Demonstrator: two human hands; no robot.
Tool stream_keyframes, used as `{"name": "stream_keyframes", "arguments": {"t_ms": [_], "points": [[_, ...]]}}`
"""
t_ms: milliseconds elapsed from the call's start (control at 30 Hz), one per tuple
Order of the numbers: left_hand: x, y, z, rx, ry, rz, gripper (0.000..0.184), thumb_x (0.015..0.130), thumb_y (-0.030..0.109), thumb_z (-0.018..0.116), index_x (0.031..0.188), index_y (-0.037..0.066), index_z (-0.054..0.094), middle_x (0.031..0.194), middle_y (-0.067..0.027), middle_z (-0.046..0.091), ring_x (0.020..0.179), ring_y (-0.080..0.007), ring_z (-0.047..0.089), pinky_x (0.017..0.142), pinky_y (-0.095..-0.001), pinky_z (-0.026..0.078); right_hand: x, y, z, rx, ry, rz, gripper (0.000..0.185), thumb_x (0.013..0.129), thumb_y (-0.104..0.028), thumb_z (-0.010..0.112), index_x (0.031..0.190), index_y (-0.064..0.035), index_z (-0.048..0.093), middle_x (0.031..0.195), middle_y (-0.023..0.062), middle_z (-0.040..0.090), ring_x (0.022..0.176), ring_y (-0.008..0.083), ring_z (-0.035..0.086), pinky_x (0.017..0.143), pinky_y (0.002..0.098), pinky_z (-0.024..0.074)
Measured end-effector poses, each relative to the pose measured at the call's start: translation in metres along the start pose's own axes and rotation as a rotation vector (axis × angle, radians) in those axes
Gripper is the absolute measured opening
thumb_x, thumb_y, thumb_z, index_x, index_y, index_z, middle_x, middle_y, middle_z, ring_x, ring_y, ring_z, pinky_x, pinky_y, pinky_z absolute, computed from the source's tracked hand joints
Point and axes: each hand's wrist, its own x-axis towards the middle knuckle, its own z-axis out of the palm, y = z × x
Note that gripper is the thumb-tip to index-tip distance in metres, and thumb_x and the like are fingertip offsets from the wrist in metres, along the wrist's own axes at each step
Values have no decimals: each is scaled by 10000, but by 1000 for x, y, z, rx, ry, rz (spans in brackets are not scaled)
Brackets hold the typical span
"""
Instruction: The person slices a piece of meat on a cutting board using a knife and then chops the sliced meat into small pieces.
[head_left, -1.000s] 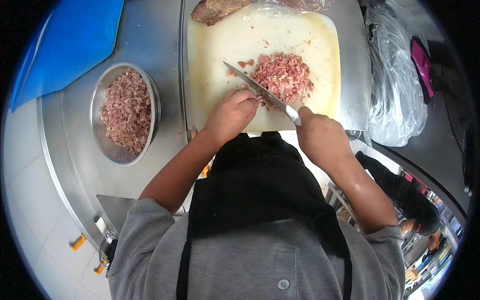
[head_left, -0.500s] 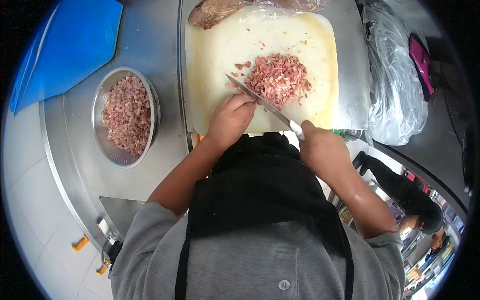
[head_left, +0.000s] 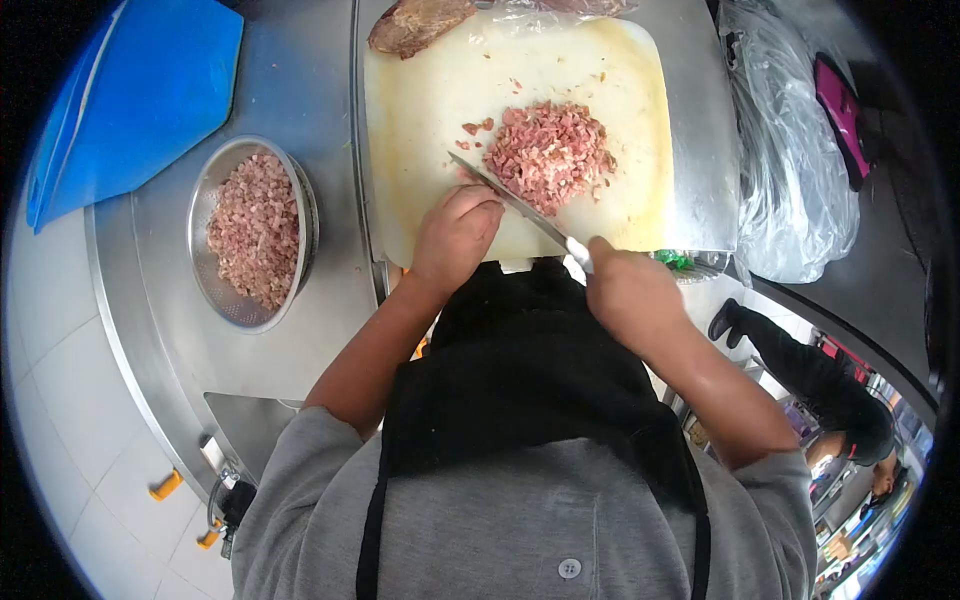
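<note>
My right hand (head_left: 635, 295) is closed around the white handle of a kitchen knife (head_left: 512, 200). Its blade slants up and left over the cutting board (head_left: 420, 110), along the near side of a pile of chopped pink meat (head_left: 550, 155). Close beside the blade, my left hand (head_left: 458, 235) has its fingers curled and pressed together at the board's near edge. Whatever those fingers may pinch is hidden. A few loose meat bits (head_left: 478, 128) lie left of the pile.
A metal colander (head_left: 200, 255) full of diced meat stands on the steel counter (head_left: 330, 345) at left. Blue plastic (head_left: 160, 90) lies beyond it. A large browned meat piece (head_left: 415, 25) rests at the board's far edge. Clear plastic bags (head_left: 790, 150) hang at right; another person (head_left: 830, 395) is behind them.
The whole view has shifted slightly. My right hand and the knife sit a little further left and up, with the blade still beside my left fingers. The pile looks much the same.
</note>
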Motion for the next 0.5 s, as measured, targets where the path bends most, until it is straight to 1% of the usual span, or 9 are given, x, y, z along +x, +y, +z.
{"name": "stream_keyframes", "arguments": {"t_ms": [33,167,267,333,367,433,500], "points": [[2,1,-1,25,-16,19,66,840,58,731,890,17,718,976,-96,695,919,-289,670,823,-393,549,6,1,7,21,18,-4,134,920,-114,526,974,-1,574,778,216,699,742,396,710,683,498,567],[2,4,-5,1,-15,55,57,847,52,716,889,13,714,987,-101,693,926,-300,664,835,-403,541,13,2,-3,32,75,-44,130,926,-112,523,974,-1,572,775,216,699,739,393,709,679,497,567],[-1,3,-7,18,-42,-2,57,852,51,703,892,11,711,997,-104,689,939,-305,657,845,-414,536,-1,2,-16,-18,39,-35,134,931,-116,522,977,0,571,774,217,696,732,389,707,676,493,567],[-3,3,-10,42,-49,-6,99,840,40,654,926,1,681,1016,-117,661,948,-315,637,828,-397,539,-10,4,-17,3,5,7,154,922,-158,587,984,-18,574,760,226,679,730,420,685,689,524,542],[-3,3,-9,39,-51,-13,99,840,40,654,926,1,681,1016,-117,661,948,-315,637,828,-397,539,-7,5,-9,2,-2,7,154,922,-158,587,984,-18,574,760,226,679,730,420,685,689,524,542],[0,0,-7,86,-15,84,79,830,35,664,901,5,681,993,-108,660,943,-307,637,823,-396,539,3,4,10,59,16,2,156,921,-160,590,982,-17,574,758,235,678,731,423,686,690,522,544],[1,0,-9,107,-24,80,68,827,30,665,890,14,684,989,-105,665,941,-305,639,820,-396,540,10,8,9,57,27,-17,158,919,-159,592,983,-15,574,756,236,675,730,426,683,690,524,543]]}}
